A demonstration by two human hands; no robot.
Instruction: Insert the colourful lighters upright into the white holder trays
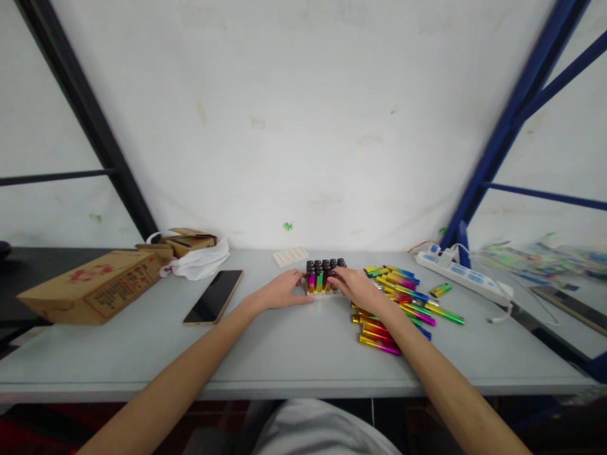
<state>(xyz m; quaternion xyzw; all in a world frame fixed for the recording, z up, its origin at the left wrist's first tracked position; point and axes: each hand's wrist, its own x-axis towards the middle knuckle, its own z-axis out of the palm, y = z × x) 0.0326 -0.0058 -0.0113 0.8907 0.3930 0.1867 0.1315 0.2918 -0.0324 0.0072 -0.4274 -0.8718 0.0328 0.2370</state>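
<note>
Black-topped lighters (320, 278) in shiny pink, green and orange stand upright in rows in a white tray (318, 295) near the middle of the table. My left hand (284, 289) holds the tray's left end, thumb at the front and fingers at the back. At the right end, my right hand (356, 287) has its fingers closed on a lighter (331, 278) in the front row. Many loose metallic lighter-like tubes (379, 344) lie in a heap to the right, partly hidden beneath my right forearm.
Another white tray with a grid of holes (290, 256) lies by the wall. On the left are a phone (214, 297), a white plastic bag (203, 260) and a cardboard box (95, 284). A power strip (462, 277) runs along the right, near a blue post (502, 133).
</note>
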